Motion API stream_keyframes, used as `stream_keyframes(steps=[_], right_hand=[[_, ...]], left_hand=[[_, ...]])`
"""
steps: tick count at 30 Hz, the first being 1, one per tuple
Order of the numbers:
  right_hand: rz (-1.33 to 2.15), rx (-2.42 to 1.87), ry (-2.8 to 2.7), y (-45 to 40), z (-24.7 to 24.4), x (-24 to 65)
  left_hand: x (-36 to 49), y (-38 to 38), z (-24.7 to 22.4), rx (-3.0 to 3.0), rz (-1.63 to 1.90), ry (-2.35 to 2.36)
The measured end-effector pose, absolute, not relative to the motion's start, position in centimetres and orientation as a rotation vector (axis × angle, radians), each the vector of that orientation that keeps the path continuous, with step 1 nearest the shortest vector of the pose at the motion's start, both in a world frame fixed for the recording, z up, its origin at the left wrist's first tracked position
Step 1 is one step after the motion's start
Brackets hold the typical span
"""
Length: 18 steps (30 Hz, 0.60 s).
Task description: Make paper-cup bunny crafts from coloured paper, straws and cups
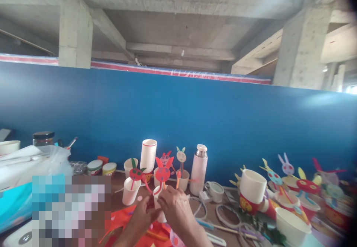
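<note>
1. Faced a blue partition (181, 109) under bare concrete beams (178, 48), at a crowded brown table (117, 182).
2. Held a white paper cup (157, 193) nearly upright between both hands, just beside a red paper sheet (118, 217).
3. With the right hand (177, 204), curled bent fingers closely about the cup's upper right side, leaving little gap.
4. With the left hand (143, 213), came in from the opposite side, fingers bent and partly spread; could not tell whether gripping or merely steadying, the contact being largely hidden.
5. Had the cup's long axis running upward, with a red rabbit-eared paper figure (162, 174) standing directly above the fingertips, nearer the right hand than the left.
6. Had, beyond on the left, another cup (129, 193) bearing a green-eared red figure (136, 174); behind, a paper-cup stack (148, 156); to the right, a pale-pink thermos (198, 172).
</note>
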State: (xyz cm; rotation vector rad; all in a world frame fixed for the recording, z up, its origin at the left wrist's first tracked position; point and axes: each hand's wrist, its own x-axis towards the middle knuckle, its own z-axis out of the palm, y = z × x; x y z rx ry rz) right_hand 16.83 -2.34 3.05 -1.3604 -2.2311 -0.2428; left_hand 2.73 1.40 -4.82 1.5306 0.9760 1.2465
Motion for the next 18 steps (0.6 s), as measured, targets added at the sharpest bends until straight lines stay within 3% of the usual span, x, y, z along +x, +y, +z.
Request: stream_keyframes(steps=[10,18], right_hand=[[-0.360,-1.222,-2.260,-2.2,2.1,16.3],[0.040,-1.073,-1.923,-2.6,5.3,19.4]], left_hand=[[3.4,1.4,-4.7,1.494,1.369,1.095],[2.9,1.8,-5.2,1.397,1.227,1.037]])
